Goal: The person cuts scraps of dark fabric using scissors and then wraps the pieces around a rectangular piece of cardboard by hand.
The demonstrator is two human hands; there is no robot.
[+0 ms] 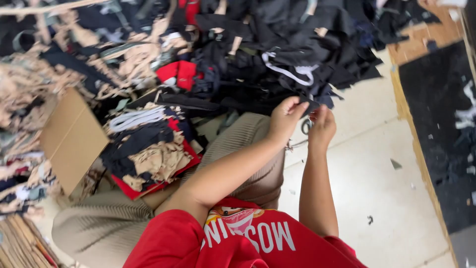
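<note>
Left hand [285, 119]: its grip is pinched tight on a black scrap [308, 105], held up over the knee.
Right hand [322, 128]: its grip is closed around small scissors [306, 126]; only the dark loops peek out.
Black scrap: it sits between the two hands, at the edge of the big scrap pile [277, 54] and above the pale floor [377, 188].
Doing it well: I think the scrap should be pulled flat and tight, with the left fingers kept back from the blades, and the snips kept small and slow.
Lap: a heap of red, tan and black bits [148, 159] rests on the leg, next to a brown cardboard flap [72, 139].
Hard to see: the blades are hidden behind the hands, so I cannot tell if they are cutting. The scrap's shape is lost against the dark pile.
Cut off: the box and the stack of tan strips [20, 245] run out of the picture.
</note>
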